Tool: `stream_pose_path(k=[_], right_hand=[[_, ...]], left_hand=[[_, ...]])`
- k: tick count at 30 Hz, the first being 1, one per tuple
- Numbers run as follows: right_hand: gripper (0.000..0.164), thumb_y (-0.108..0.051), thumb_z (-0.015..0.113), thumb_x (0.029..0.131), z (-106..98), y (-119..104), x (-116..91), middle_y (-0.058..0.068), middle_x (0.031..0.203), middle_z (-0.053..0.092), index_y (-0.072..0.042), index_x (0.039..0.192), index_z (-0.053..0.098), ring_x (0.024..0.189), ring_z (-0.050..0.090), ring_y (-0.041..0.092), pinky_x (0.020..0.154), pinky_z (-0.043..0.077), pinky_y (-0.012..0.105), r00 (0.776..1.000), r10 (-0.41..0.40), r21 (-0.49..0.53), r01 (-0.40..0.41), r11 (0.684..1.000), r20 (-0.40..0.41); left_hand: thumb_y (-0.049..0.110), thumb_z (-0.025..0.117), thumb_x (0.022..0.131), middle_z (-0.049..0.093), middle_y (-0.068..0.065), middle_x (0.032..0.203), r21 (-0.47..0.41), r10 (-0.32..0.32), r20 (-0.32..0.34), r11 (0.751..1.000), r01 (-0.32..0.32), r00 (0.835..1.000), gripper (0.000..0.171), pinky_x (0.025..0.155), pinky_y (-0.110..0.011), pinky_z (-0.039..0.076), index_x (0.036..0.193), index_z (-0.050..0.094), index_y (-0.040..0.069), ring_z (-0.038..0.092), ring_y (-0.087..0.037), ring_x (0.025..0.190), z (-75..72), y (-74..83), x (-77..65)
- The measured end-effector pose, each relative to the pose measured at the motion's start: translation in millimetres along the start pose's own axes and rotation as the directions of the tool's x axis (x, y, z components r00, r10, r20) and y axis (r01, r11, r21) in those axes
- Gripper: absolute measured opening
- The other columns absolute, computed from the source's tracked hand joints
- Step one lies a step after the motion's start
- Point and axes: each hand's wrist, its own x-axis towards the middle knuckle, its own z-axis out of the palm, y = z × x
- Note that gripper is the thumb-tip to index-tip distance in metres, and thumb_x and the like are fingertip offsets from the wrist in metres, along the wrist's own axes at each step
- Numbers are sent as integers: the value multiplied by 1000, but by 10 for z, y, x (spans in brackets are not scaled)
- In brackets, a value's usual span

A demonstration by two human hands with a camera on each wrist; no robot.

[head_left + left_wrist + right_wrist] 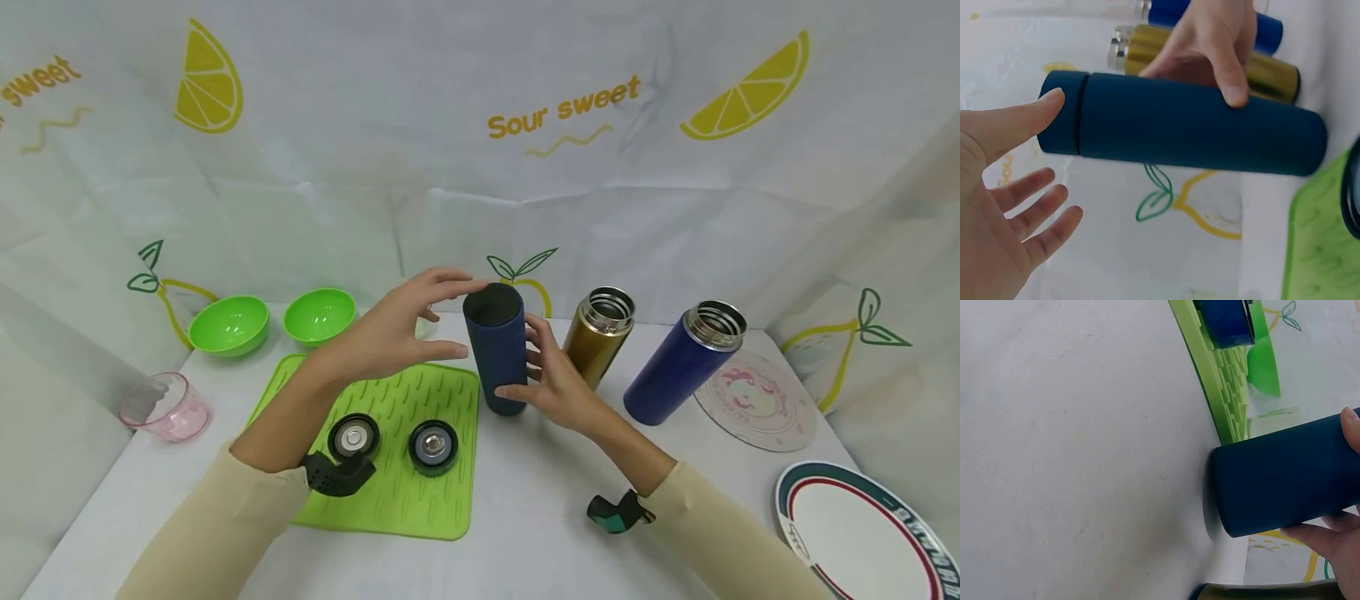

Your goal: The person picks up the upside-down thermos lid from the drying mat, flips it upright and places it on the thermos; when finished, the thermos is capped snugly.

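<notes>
A dark blue thermos bottle with its lid on stands upright beside the green mat. My right hand grips its body from the right, thumb across the front and fingers round the far side. Up at the lid, my left hand has its fingers spread and fairly straight; its thumb overlaps the lid in the left wrist view. On the mat lie two round lids, one on the left and one on the right. Behind my right hand stands a gold bottle without a lid.
An uncapped blue bottle stands farther right, before a round pink-patterned mat. A white plate with a green and red rim lies at the right front. Two green bowls and a pink glass are at the left.
</notes>
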Motion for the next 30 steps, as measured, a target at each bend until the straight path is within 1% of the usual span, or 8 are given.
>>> stream_pose_path(k=[4,9,12,16,20,24,26,30], right_hand=[[106,1,80,83,29,18,2,25,163,30,-23,158,9,143,45,51,112,42,66,999,31,29,-30,999,-30],[108,4,79,84,65,53,12,21,167,23,-26,158,7,149,36,51,114,39,66,997,51,83,-46,995,-59],[108,6,78,83,81,69,13,19,167,23,-28,158,7,149,35,51,114,39,67,996,49,101,-41,994,-72],[108,7,78,83,86,75,2,18,166,25,-28,157,8,148,38,51,113,39,68,995,51,117,-41,992,-88],[106,7,77,84,84,76,-10,17,167,24,-29,157,8,149,37,50,114,39,67,994,63,138,-50,989,-90],[105,6,76,85,81,91,-17,14,169,20,-30,156,7,149,35,51,114,38,67,994,65,148,-52,988,-89],[105,5,76,86,79,102,-20,12,170,18,-30,157,7,150,35,51,114,38,67,994,64,152,-50,987,-89],[105,5,76,86,82,112,-22,12,170,18,-32,157,7,150,34,50,115,38,67,994,60,165,-44,985,-88]], left_hand=[[25,79,91,43,-2,157,21,-87,-4,996,87,996,69,103,-50,53,153,47,25,48,-24,139,-8,-108,-202],[30,78,91,45,-1,155,52,-153,-38,987,155,987,70,103,-48,50,153,46,24,50,-27,135,-22,-310,-519],[32,77,91,48,-1,153,59,-194,-65,978,198,979,69,103,-48,49,152,47,24,50,-27,135,-38,-437,-718],[33,78,90,50,-3,153,70,-246,-75,965,251,966,68,101,-48,50,150,49,21,50,-31,137,-36,-579,-971],[36,81,87,48,-8,156,58,-293,-55,954,296,955,72,102,-51,50,150,50,17,49,-35,139,21,-724,-1206],[39,87,79,50,-8,154,25,-364,-27,931,364,931,81,104,-51,49,149,51,18,50,-37,137,125,-853,-1404],[40,89,75,53,-6,151,16,-390,-15,921,390,921,85,103,-47,51,148,52,19,51,-34,136,183,-918,-1474],[36,91,73,57,-6,146,-26,-391,8,920,391,920,88,101,-38,54,148,51,14,54,-31,129,265,-999,-1565]])
